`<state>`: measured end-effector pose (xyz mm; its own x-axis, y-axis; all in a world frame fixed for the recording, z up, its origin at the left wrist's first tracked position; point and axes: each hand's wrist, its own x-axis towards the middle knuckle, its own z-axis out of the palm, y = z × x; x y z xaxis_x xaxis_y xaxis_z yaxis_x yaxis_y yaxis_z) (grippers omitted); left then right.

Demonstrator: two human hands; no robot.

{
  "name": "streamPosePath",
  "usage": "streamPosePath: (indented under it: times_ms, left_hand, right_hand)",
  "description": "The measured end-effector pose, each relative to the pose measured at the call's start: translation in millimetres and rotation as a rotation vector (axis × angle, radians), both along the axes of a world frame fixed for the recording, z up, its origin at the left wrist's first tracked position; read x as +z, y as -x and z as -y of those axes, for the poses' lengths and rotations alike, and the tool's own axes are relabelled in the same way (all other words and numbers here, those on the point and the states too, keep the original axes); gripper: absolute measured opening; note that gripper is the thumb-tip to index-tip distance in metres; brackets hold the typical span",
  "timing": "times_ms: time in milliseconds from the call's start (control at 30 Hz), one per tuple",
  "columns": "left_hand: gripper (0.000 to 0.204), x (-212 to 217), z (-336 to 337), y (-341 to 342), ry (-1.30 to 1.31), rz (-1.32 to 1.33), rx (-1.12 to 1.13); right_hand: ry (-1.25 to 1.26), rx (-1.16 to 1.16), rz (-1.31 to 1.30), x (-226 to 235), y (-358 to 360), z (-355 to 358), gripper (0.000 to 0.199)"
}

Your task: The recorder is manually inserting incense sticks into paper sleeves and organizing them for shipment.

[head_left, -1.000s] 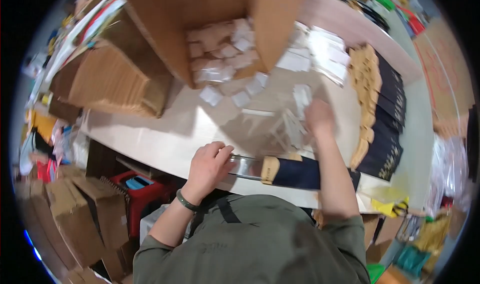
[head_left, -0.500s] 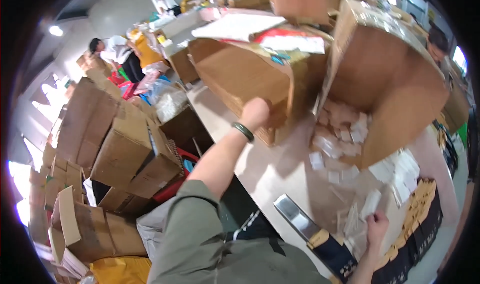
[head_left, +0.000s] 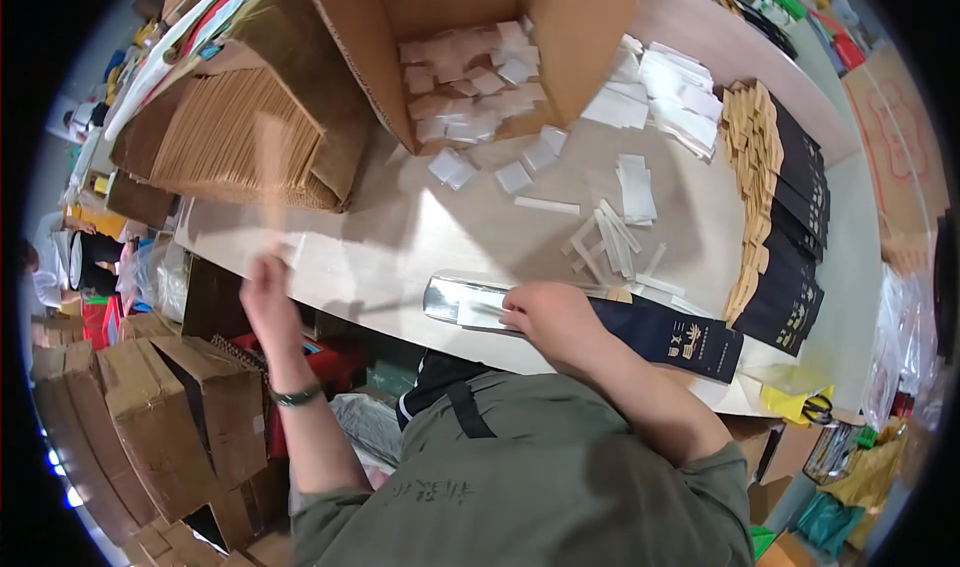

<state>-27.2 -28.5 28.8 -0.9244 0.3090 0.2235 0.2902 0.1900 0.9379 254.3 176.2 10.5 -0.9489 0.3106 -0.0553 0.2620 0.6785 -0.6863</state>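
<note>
Half a second back the left hand was up against the side of a cardboard box and the view swung toward the stacked cartons; now the view looks down over the table (head_left: 400,237) again and the left hand (head_left: 268,302) is off the box, raised at the table's near edge. A blurred tan sheet (head_left: 272,162) stands above that hand; whether the fingers grip it cannot be told, nor whether the hand is closed or spread. A dark band sits on its wrist.

The right hand (head_left: 555,317) has come back from the far right and lies on a silver foil pouch (head_left: 470,302), fingers curled down onto a small white packet (head_left: 478,314) at the pouch's mouth. The pouch lies flat along the table's near edge, and a long dark paper sleeve (head_left: 670,335) with light print lies just beside it to the right, partly under the wrist.

Behind them, loose white strips (head_left: 610,237) are scattered on the tabletop. An open cardboard box (head_left: 560,37) tipped on its side holds many small white packets, some spilled out in front. A pile of flat brown envelopes (head_left: 230,142) lies at the left, and a fanned row of black sleeves (head_left: 790,217) runs along the right.
</note>
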Motion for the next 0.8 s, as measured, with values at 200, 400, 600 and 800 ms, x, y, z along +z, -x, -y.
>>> streamPosePath:
  times_ms: [200, 400, 600, 800]
  left_hand:
    - [0.009, -19.0, 3.8, -54.3, 0.188, 0.396, -0.753]
    - [0.005, -18.2, -37.7, -55.9, 0.552, 0.404, -0.78]
    - [0.014, -37.2, -94.3, -153.6, 0.341, -0.276, -0.866]
    - [0.026, -29.7, -99.9, -167.0, 0.471, 0.099, -0.847]
  right_hand:
    - [-0.276, -0.164, -0.237, 5.0, -23.0, 11.2, 0.027]
    - [-0.299, -0.045, -0.117, -5.6, -74.9, -5.6, 0.034]
    - [-0.295, -0.087, -0.127, -7.2, -63.2, -1.3, 0.038]
    - [-0.342, -0.105, -0.142, -9.8, -58.9, 0.0, 0.043]
